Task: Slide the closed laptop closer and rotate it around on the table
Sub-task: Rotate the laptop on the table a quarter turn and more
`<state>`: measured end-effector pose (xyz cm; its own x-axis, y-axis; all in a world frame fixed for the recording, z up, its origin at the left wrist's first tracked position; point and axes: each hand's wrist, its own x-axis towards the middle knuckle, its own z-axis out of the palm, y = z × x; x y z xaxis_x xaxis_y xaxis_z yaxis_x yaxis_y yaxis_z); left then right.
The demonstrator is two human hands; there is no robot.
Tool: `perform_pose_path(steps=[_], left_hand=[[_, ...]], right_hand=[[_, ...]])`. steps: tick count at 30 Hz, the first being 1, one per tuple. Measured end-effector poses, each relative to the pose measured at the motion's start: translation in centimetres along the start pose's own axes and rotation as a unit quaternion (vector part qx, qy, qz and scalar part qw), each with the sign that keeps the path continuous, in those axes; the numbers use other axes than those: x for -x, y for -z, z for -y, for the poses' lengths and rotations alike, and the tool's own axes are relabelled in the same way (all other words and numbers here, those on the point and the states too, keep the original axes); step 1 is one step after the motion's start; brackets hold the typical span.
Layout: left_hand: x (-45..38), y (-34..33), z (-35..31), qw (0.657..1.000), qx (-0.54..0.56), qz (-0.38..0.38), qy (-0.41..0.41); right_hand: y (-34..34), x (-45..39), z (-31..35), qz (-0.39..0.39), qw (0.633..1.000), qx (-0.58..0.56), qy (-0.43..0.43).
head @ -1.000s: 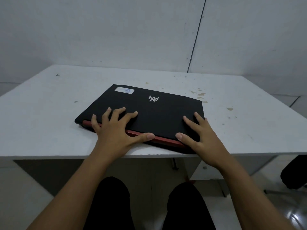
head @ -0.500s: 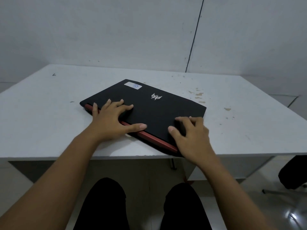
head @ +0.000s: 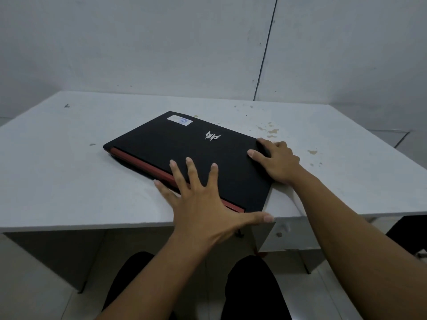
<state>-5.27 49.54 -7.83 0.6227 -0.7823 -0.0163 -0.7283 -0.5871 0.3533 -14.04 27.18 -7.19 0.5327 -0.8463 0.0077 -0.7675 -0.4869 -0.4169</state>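
Note:
The closed black laptop (head: 180, 144) lies askew on the white table (head: 69, 181), its red hinge strip (head: 138, 162) facing front left. A silver logo (head: 212, 136) and a white sticker (head: 179, 120) show on the lid. One corner sits at the table's front edge. My left hand (head: 203, 204) is spread over that near corner, fingers on the lid and thumb against the corner's edge. My right hand (head: 277, 160) clasps the right corner, thumb on the lid and fingers curled over the far side.
Brown chipped spots (head: 270, 131) mark the table to the right of the laptop. A grey wall rises right behind the table. My dark trouser legs (head: 249, 292) are below the front edge. A dark object (head: 411, 227) stands by the table's right side.
The laptop has turned further clockwise, its red strip swinging to the left. My left hand moved right to the near corner. My right hand moved up to the right corner.

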Motion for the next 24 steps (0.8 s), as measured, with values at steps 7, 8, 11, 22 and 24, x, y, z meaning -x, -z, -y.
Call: perform_pose_path(steps=[7, 8, 11, 22, 24], left_hand=[[-0.1, -0.6, -0.8, 0.999, -0.032, -0.021, -0.015], [-0.3, -0.6, -0.8, 0.999, -0.035, -0.021, -0.019], [-0.8, -0.3, -0.7, 0.998, -0.046, -0.015, -0.037], [-4.6, 3.4, 5.6, 0.974, 0.004, 0.101, -0.201], [-3.9, 3.2, 4.7, 0.981, 0.02, 0.098, -0.168]], right_hand=[[-0.2, -0.2, 0.1, -0.011, 1.0, 0.005, -0.007], [-0.2, -0.1, 0.1, -0.012, 1.0, 0.0, -0.009], [-0.1, 0.3, 0.0, -0.012, 0.999, -0.025, -0.019], [-1.1, 6.2, 0.5, -0.074, 0.991, 0.049, -0.098], [-0.3, 5.7, 0.2, -0.058, 0.991, 0.081, -0.092]])
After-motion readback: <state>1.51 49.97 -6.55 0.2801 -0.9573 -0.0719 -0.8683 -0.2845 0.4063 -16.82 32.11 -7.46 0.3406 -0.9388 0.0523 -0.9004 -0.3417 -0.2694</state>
